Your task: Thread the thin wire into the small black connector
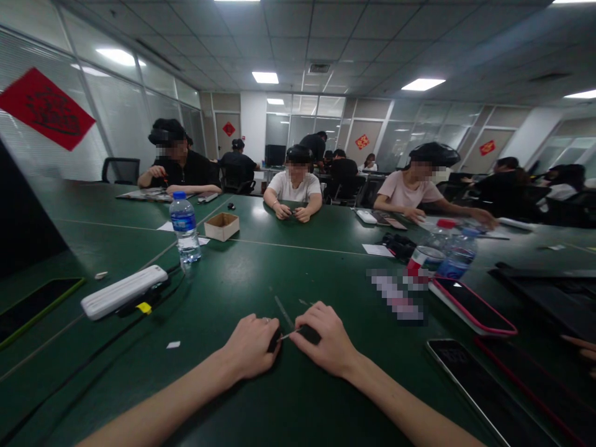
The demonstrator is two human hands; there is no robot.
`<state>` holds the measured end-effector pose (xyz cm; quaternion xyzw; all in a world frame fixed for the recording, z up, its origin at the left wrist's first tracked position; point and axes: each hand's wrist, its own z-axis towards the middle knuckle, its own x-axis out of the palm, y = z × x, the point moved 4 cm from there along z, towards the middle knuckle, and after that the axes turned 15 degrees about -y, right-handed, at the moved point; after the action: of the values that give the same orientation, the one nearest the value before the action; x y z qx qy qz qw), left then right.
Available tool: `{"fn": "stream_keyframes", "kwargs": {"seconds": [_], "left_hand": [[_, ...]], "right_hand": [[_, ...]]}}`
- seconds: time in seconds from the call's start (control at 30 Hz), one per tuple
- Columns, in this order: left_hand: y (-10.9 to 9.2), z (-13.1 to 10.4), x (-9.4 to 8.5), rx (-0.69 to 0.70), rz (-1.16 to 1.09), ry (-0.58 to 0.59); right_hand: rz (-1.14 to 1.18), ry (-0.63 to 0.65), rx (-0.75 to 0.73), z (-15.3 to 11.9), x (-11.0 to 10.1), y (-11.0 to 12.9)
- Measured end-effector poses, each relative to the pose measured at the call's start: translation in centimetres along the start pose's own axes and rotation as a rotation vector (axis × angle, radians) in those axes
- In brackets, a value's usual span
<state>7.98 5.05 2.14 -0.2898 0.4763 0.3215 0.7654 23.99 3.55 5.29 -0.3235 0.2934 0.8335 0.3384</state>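
Both of my hands rest low over the green table [242,279], close together near its front middle. My left hand [254,347] is closed, its fingers curled round a small dark object [274,340]. Opposite it, my right hand [323,338] is closed on another small dark object [311,334]. A thin pale strip [289,334] spans the short gap between the two hands. What exactly the dark pieces are is too small to tell. Just beyond the hands, a faint narrow streak lies on the tabletop.
Left are a bottle [185,226], an open box [222,226], a white power bank [125,292] with a cable and a phone [40,304]. Right are two bottles [431,251], phones [475,305] and a black cable bundle [398,246]. Several people sit across the table.
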Motion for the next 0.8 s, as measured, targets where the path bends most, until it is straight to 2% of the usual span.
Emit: {"fn": "stream_keyframes", "kwargs": {"seconds": [0.13,0.8], "left_hand": [[-0.01,-0.06,0.05,0.003,-0.002,-0.009],[-0.11,-0.03,-0.21,0.011,0.031,-0.01]], "right_hand": [[-0.055,-0.066,0.062,0.21,-0.18,-0.47],[-0.121,-0.03,0.059,-0.15,0.55,-0.59]]}}
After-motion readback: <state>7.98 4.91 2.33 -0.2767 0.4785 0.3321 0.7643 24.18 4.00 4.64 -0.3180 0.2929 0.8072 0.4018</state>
